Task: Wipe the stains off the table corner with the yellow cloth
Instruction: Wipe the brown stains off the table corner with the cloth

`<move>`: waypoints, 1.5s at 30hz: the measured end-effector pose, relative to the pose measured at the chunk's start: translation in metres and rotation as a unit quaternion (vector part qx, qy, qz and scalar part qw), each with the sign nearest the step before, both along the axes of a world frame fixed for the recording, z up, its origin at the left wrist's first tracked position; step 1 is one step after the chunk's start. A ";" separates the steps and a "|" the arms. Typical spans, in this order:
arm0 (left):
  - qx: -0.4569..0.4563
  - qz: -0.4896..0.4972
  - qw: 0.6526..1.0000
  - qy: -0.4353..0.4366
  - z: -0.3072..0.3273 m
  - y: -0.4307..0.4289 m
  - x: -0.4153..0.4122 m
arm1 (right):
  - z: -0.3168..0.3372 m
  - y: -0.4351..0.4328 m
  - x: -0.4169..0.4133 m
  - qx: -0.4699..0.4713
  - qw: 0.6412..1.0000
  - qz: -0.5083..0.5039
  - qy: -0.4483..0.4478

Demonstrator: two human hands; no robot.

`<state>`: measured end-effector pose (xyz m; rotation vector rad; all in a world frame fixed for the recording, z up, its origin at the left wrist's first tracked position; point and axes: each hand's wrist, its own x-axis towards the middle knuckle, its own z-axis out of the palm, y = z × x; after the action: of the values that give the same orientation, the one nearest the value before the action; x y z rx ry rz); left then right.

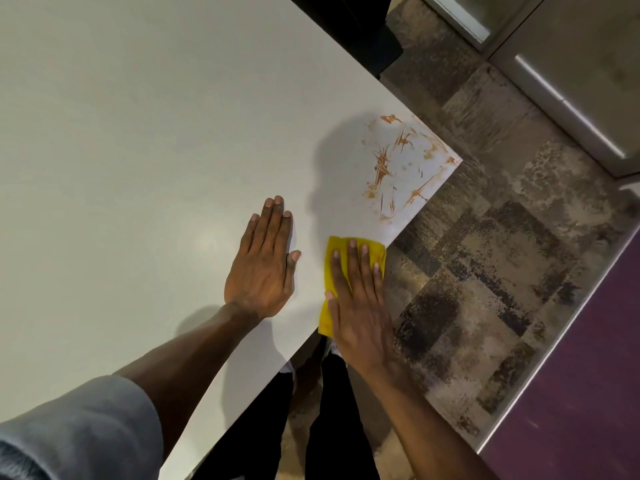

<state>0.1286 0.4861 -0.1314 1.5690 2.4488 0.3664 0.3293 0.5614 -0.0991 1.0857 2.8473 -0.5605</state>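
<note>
Yellow cloth (pixel 325 318): lies flat on the white table (pixel 138 133) at its near edge, just short of the dirty corner, with one side about level with the table's edge
Right hand (pixel 360 306): palm down on the cloth, fingers (pixel 353 258) straight and close together, pressing rather than gripping; nothing is curled round the fabric
Left hand (pixel 261 265): flat on the bare tabletop just beside the cloth, fingers straight, holding nothing, seemingly bracing
Stains (pixel 384 164): orange-brown streaks and specks spread over the table corner, ahead of the cloth and apart from it; none looks wiped yet
Step in hand: by my judgement, sliding the cloth forward along the edge into the stained patch
How to do it well: keep the palm's weight over the cloth's middle so it travels with the hand instead of bunching; work from the clean side inward in overlapping strokes; cover the streaks right at the rim
Risk: the cloth sits close to the edge, so a push angled outward could carry it, or the residue, off onto the floor
</note>
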 end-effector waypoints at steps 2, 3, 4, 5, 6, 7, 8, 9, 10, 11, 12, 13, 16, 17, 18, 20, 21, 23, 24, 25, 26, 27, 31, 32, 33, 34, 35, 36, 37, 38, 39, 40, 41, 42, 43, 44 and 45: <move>0.000 -0.001 1.000 0.002 -0.001 0.001 0.000 | -0.004 0.016 -0.008 0.017 1.000 -0.005 -0.007; -0.001 -0.003 1.000 0.005 -0.001 0.001 0.000 | -0.007 0.027 -0.017 0.026 0.999 -0.021 -0.010; -0.002 -0.004 1.000 0.007 -0.001 0.001 0.000 | -0.009 0.038 -0.028 0.031 0.999 -0.042 -0.011; -0.002 -0.003 1.000 0.010 -0.002 0.001 0.000 | -0.010 0.048 -0.039 0.038 0.997 -0.060 -0.011; -0.002 -0.001 1.000 0.011 -0.001 0.001 0.000 | -0.010 0.054 -0.048 0.044 0.996 -0.070 -0.013; -0.003 0.000 1.000 0.009 -0.001 0.001 0.000 | -0.010 0.056 -0.052 0.045 0.997 -0.066 -0.014; -0.003 -0.001 1.000 0.004 0.000 0.001 0.000 | -0.009 0.054 -0.051 0.044 0.998 -0.047 -0.015; 0.001 -0.003 1.000 0.002 0.000 0.001 0.001 | -0.008 0.048 -0.045 0.042 0.999 -0.017 -0.016; 0.006 -0.004 1.000 0.002 0.001 0.001 0.001 | -0.005 0.040 -0.037 0.037 0.999 0.016 -0.018; 0.010 -0.003 1.000 0.002 0.002 0.002 0.001 | -0.002 0.031 -0.027 0.033 0.998 0.042 -0.023; 0.012 -0.001 1.000 0.001 0.002 0.002 0.000 | -0.001 0.023 -0.017 0.024 0.997 0.060 -0.029; 0.014 -0.001 1.000 0.000 0.002 0.002 0.000 | 0.000 0.017 -0.010 0.014 0.997 0.069 -0.033; 0.018 -0.001 1.000 0.009 0.001 0.002 0.000 | -0.004 0.034 -0.018 0.027 0.997 0.059 -0.030; 0.019 -0.001 1.000 0.009 0.000 0.003 0.000 | -0.006 0.046 -0.029 0.035 0.998 0.048 -0.030; 0.020 -0.002 1.000 0.008 0.000 0.002 0.000 | -0.008 0.058 -0.041 0.041 0.998 0.033 -0.029; 0.023 0.000 1.000 0.012 0.000 0.002 0.001 | -0.011 0.075 -0.063 0.055 0.998 0.011 -0.033; 0.023 0.001 1.000 0.010 0.000 0.002 0.001 | -0.012 0.076 -0.068 0.056 0.998 0.006 -0.036; 0.025 0.001 1.000 0.005 0.000 0.001 0.000 | -0.010 0.066 -0.065 0.052 0.998 0.022 -0.035; 0.025 0.000 1.000 0.005 0.001 0.001 0.001 | -0.008 0.057 -0.058 0.045 0.998 0.038 -0.036; 0.024 0.001 1.000 0.005 0.001 0.002 0.001 | -0.005 0.048 -0.049 0.039 0.997 0.050 -0.039; 0.023 0.003 1.000 0.003 0.001 0.002 0.001 | -0.003 0.039 -0.039 0.032 0.997 0.060 -0.048; 0.024 0.004 1.000 0.002 0.001 0.002 0.000 | -0.002 0.034 -0.032 0.030 0.996 0.067 -0.059; 0.024 0.005 1.000 0.006 0.000 0.002 0.000 | -0.006 0.063 -0.042 0.046 0.997 0.045 -0.048; 0.023 0.005 1.000 0.005 -0.001 0.002 0.000 | -0.007 0.077 -0.052 0.050 0.998 0.024 -0.040; 0.022 0.006 1.000 0.005 -0.001 0.002 0.001 | -0.008 0.088 -0.062 0.053 0.998 0.005 -0.036; 0.022 0.007 1.000 0.007 -0.002 0.002 0.001 | -0.010 0.095 -0.070 0.056 0.998 -0.009 -0.037; 0.022 0.008 1.000 0.006 -0.002 0.002 0.001 | -0.011 0.094 -0.074 0.056 0.998 -0.014 -0.039; 0.025 0.008 1.000 0.001 -0.001 0.002 0.001 | -0.010 0.088 -0.074 0.057 0.998 -0.010 -0.040; 0.030 0.009 1.000 -0.002 -0.001 0.001 0.001 | -0.008 0.078 -0.071 0.056 0.998 0.003 -0.041; 0.034 0.010 0.999 -0.004 0.000 0.001 0.001 | -0.006 0.065 -0.063 0.052 0.998 0.019 -0.043; 0.035 0.010 0.999 -0.006 -0.001 0.002 0.000 | -0.005 0.054 -0.055 0.047 0.997 0.031 -0.046; 0.037 0.011 0.999 -0.010 -0.001 0.002 0.000 | -0.003 0.047 -0.048 0.041 0.997 0.035 -0.051; 0.039 0.012 0.999 -0.011 -0.001 0.002 0.001 | -0.003 0.045 -0.044 0.042 0.997 0.032 -0.055; 0.041 0.012 0.999 -0.010 0.000 0.002 0.001 | -0.003 0.050 -0.045 0.048 0.997 0.022 -0.055; 0.041 0.012 0.999 -0.009 0.000 0.002 0.002 | -0.003 0.059 -0.051 0.058 0.997 0.008 -0.056; 0.040 0.011 0.999 -0.006 -0.001 0.002 0.002 | -0.006 0.071 -0.060 0.066 0.996 -0.008 -0.056; 0.041 0.009 0.999 -0.004 -0.002 0.002 0.002 | -0.008 0.086 -0.070 0.073 0.995 -0.027 -0.057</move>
<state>0.1304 0.4885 -0.1330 1.5741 2.4736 0.4813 0.2591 0.6474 -0.1073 1.1777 2.8044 -0.2872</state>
